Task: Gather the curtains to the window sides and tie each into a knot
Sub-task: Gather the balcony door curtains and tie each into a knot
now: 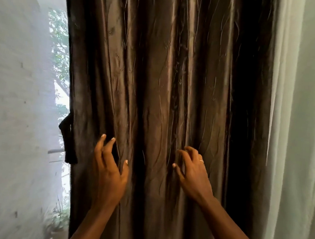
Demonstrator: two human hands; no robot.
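Note:
A dark brown, shiny curtain (156, 81) hangs in vertical folds across the middle of the view. My left hand (109, 170) rests against its lower left part with fingers spread, thumb apart from the fingers, holding nothing. My right hand (192, 171), with a ring on one finger, lies on the cloth to the right, its fingers curled like a claw into the folds but not closed around a bunch. A dark fabric tab (67, 140) hangs off the curtain's left edge.
A pale sheer curtain (304, 112) hangs at the right beside the brown one. At the left a strip of window (61, 64) shows green foliage outside, and further left stands a whitish wall (12, 108).

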